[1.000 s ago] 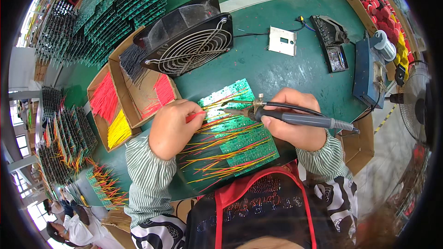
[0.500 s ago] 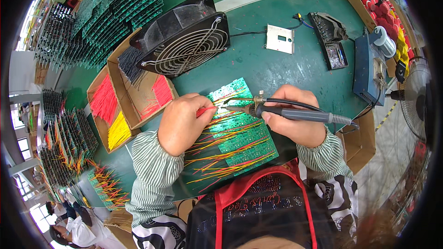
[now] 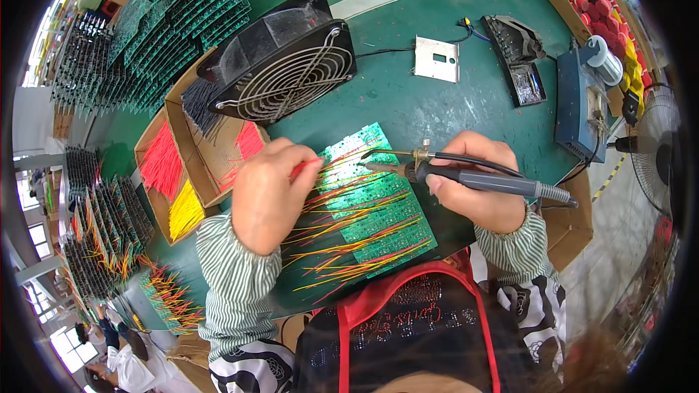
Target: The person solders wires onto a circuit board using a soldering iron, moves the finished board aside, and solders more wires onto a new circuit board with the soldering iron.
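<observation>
A green circuit board panel (image 3: 378, 211) lies on the table before me, with rows of red and yellow wires (image 3: 342, 245) sticking out past its left side. My right hand (image 3: 477, 185) grips a grey-handled soldering iron (image 3: 495, 181) fitted with a thin solder-feed tube (image 3: 397, 151). Its tip and the tube's end are over the upper part of the panel; whether they touch it I cannot tell. At the panel's upper left, my left hand (image 3: 269, 193) is closed, pinching red wires (image 3: 300, 167) mostly hidden by the fingers.
Beyond my left hand stand a black fan (image 3: 287, 73) and a cardboard box (image 3: 211, 193) of red, yellow and black wires. A white plate (image 3: 437, 60), black tray (image 3: 518, 65) and blue soldering station (image 3: 579, 105) sit farther right. Stacked boards (image 3: 178, 29) rise at far left.
My left hand has drawn back leftward from the board, still pinching red wires. The iron has shifted slightly right with my right hand. The whole view has shifted a little.
</observation>
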The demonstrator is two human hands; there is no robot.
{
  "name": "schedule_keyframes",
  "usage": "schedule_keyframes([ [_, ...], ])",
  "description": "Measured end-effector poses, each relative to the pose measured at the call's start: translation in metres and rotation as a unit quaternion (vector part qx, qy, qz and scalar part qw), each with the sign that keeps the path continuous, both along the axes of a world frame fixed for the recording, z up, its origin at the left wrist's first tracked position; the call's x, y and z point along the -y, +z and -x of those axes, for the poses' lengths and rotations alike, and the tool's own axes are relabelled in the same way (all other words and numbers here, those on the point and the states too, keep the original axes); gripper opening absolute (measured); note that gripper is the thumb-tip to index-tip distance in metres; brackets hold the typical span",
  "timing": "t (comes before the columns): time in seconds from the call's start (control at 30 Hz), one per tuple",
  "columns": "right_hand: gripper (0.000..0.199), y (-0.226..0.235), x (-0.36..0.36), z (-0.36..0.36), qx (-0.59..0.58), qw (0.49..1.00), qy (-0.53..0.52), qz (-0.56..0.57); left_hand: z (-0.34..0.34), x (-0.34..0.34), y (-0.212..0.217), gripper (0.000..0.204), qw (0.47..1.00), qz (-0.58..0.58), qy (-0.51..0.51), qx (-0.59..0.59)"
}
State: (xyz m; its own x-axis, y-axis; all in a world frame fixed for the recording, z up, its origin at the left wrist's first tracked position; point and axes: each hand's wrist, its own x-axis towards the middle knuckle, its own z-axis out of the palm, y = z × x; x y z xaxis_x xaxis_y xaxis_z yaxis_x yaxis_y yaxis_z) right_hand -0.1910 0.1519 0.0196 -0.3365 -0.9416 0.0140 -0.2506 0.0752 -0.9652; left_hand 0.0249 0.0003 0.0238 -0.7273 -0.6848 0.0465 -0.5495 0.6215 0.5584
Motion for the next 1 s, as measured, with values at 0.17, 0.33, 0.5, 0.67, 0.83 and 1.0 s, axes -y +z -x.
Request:
schedule_keyframes([
  [0.17, 0.018, -0.002, -0.004, 0.007, 0.01, 1.0, -0.007, -0.02, 0.016, -0.01, -0.006, 0.008, 0.998, 0.022, -0.064, -0.013],
  [0.33, 0.018, -0.004, -0.003, 0.005, 0.019, 0.999, -0.017, -0.022, 0.021, -0.006, -0.017, 0.01, 0.997, -0.004, -0.079, 0.0],
  [0.5, 0.018, -0.006, -0.001, 0.005, 0.032, 0.999, -0.012, -0.034, 0.024, -0.005, -0.019, 0.01, 0.997, -0.029, -0.071, 0.02],
  [0.67, 0.018, -0.003, -0.002, 0.007, 0.032, 0.999, -0.01, -0.03, 0.028, -0.007, -0.015, 0.009, 0.997, -0.046, -0.06, 0.012],
  [0.83, 0.017, 0.001, -0.005, 0.011, 0.002, 1.0, -0.016, -0.012, 0.024, -0.007, -0.011, 0.008, 0.998, -0.022, -0.063, 0.019],
  [1.0, 0.016, 0.001, -0.011, 0.017, 0.035, 0.998, -0.033, -0.034, 0.028, -0.004, 0.007, 0.008, 0.998, 0.054, -0.03, -0.001],
])
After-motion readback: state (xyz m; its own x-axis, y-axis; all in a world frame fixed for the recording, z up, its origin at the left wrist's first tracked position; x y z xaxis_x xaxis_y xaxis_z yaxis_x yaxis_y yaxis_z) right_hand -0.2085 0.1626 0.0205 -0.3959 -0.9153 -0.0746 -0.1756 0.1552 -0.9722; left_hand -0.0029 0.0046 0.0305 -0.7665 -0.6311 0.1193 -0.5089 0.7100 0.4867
